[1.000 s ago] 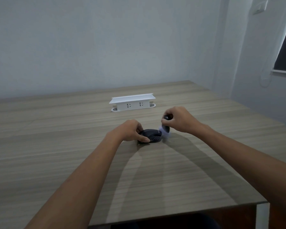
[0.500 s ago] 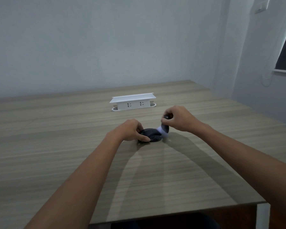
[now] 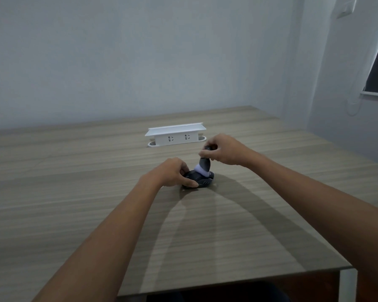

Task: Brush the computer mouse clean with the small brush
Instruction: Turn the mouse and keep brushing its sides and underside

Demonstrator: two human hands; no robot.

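Left to right, taking the computer mouse [image 3: 198, 180] as landmark. The left hand [image 3: 172, 172] lies on the mouse's left side, its fingers curled down over that flank and the thumb pressed along the near edge, so that it clamps the mouse flat against the wooden surface [image 3: 74, 192]. The mouse itself is dark, sits near the middle of the surface, and lies with its long axis running roughly left to right, its right end projecting free of the left hand. Above that free right end stands the small brush [image 3: 204, 166], nearly upright and tilted slightly, its pale bristles touching the top of the mouse. The right hand [image 3: 224, 151] is closed around the brush's dark handle, above and to the right of the mouse; the two hands are apart. Behind the mouse, well clear, stands a white socket block [image 3: 176, 136]. Judged from this layout, the coming stroke likely runs along the long axis, the right hand sweeping.
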